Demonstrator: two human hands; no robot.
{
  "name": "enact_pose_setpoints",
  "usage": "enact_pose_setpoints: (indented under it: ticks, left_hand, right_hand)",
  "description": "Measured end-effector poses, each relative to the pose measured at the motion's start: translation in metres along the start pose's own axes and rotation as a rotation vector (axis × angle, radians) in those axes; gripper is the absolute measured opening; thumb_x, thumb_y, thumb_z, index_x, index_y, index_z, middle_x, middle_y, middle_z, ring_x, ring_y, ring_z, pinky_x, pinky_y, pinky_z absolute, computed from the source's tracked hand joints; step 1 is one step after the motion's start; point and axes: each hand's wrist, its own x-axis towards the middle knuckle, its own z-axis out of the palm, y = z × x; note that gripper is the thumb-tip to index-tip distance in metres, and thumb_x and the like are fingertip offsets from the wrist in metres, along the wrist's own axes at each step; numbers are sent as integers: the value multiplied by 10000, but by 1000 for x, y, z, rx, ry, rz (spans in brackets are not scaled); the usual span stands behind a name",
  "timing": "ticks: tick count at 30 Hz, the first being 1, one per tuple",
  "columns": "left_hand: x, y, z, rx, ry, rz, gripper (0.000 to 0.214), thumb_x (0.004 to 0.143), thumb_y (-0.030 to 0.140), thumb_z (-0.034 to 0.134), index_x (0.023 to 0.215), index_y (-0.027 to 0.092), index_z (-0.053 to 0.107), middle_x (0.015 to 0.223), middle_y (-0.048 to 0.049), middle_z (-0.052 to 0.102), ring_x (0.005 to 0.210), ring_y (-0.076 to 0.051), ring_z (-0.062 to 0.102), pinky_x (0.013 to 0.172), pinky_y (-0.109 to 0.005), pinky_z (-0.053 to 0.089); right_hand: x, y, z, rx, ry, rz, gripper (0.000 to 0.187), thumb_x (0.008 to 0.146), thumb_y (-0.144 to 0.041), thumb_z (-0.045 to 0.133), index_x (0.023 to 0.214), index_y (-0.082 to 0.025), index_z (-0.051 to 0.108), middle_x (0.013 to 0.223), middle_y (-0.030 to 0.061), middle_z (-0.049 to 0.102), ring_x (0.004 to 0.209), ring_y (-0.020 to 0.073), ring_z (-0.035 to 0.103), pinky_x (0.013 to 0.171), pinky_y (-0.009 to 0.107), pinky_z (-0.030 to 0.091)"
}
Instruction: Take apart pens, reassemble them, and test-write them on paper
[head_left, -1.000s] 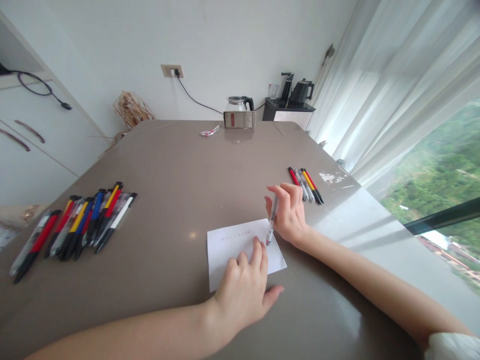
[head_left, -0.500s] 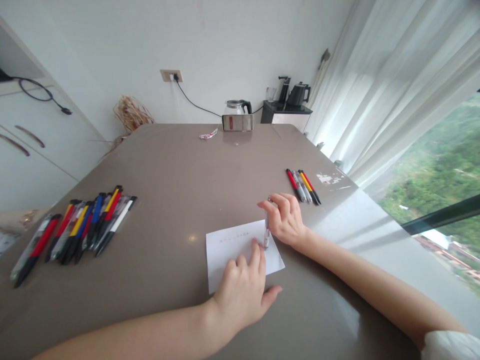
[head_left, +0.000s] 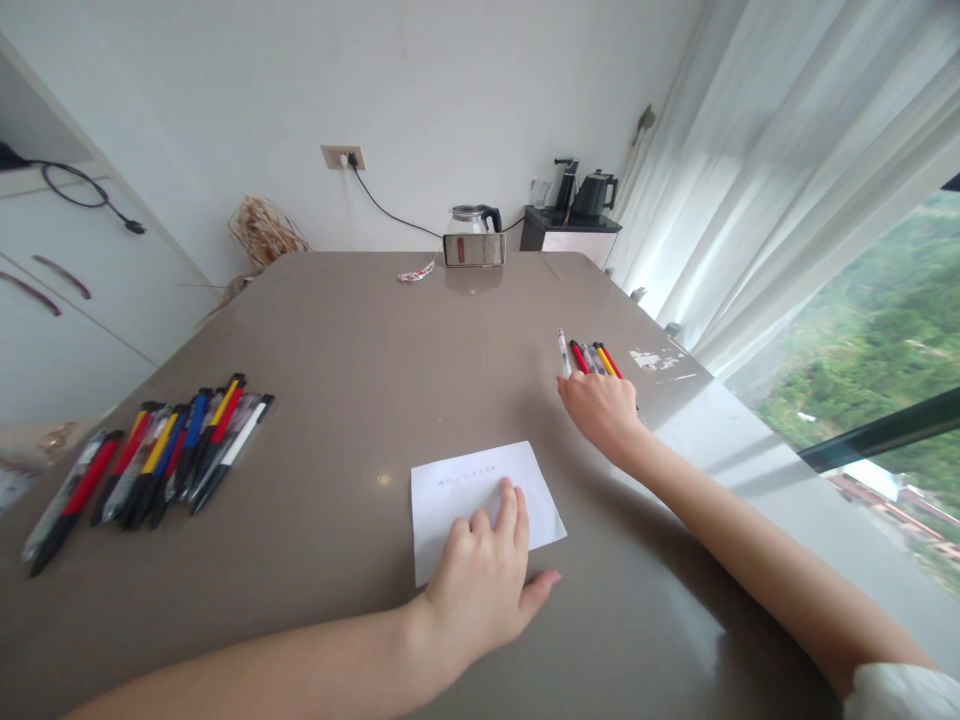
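We're at a glossy grey-brown table [head_left: 360,330]; white wall behind it, sheer curtain [head_left: 787,170] and window with green hillside off its right edge. Landmark: the white paper sheet [head_left: 465,480] near the table's front edge.

Our left hand [head_left: 480,585] lies flat, fingers spread, pressing the sheet's near half. Our right hand [head_left: 604,410] is up and right of the sheet, closed on a clear pen [head_left: 563,353] whose end pokes out beyond the fingers, right beside the small pen row [head_left: 596,360] (red, grey, yellow, red).

Far left of the sheet: a big fan of pens [head_left: 157,450], red, yellow, blue, black, white. Far behind the sheet: a metal box [head_left: 473,249] with a glass jug [head_left: 469,215] behind it, a wrapper [head_left: 416,272], a wall socket [head_left: 343,157] with cable.

Writing on the sheet is too faint to read. The hand hides most of the clear pen and the row's near ends. Cabinet [head_left: 45,290] at left is cut off.
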Motion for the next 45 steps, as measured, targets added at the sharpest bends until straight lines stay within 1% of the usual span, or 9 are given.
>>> enact_pose_setpoints:
  ticks: [6,12,20,26,29,33,38,42,45]
  left_hand:
    - [-1,0,0,1,4,1,623,828,479,228,1265,60,374,1299,-195,378,713,-203,557,544,-311,396]
    - [-1,0,1,3,19,-4,622,826,485,231,1269,72,372,1311,-189,362,714,-200,549,538,-311,389]
    - [-2,-1,0,23,58,35,588,839,454,220,1280,87,348,1325,-169,351,675,-176,531,541,-305,385]
    - [-5,-2,-5,21,109,104,522,856,407,206,1250,111,378,1304,-148,378,667,-156,524,535,-286,377]
    - [5,-11,-13,-4,86,73,483,847,414,271,1217,134,404,1201,-132,459,681,-156,533,537,-272,382]
    - [28,-56,-27,-1,20,-225,379,861,362,293,1093,130,484,919,-104,539,704,-167,558,562,-244,382]
    - [38,-169,-21,135,34,-653,352,840,310,333,1031,89,530,1027,-180,523,944,-286,515,684,-352,420]
    - [25,-257,2,46,-282,-914,312,710,339,515,924,141,626,1000,-188,593,931,-349,531,696,-420,426]
    - [17,-291,19,-65,-412,-999,278,615,318,607,845,169,654,994,-184,614,906,-357,547,691,-435,423]
  right_hand:
    - [11,13,15,-54,-88,41,342,857,-227,322,831,-71,625,743,203,628,719,285,603,544,338,379]
    - [15,16,16,-51,-133,95,327,837,-219,362,847,-63,649,772,240,624,755,298,599,584,362,392]
    - [14,17,18,-88,-142,89,295,761,-51,374,821,-79,661,784,219,629,751,287,604,583,355,399]
    - [12,16,25,-68,-114,75,300,811,-175,388,797,-72,669,748,225,624,734,297,606,575,364,403]
    - [8,8,24,-57,-70,47,362,840,-235,352,784,-63,666,719,233,620,734,297,608,583,361,393]
    - [-2,-5,22,-31,14,-58,470,878,-317,252,779,-84,648,713,204,630,713,296,611,582,359,381]
    - [-3,-10,22,3,7,-123,511,881,-374,216,758,-118,640,727,167,643,711,286,614,575,332,374]
    - [0,-9,24,8,-3,-110,516,876,-390,216,747,-132,644,732,154,651,716,278,616,583,317,368]
    - [1,-8,24,11,8,-108,517,874,-396,215,731,-140,641,726,143,655,715,275,616,580,313,366]
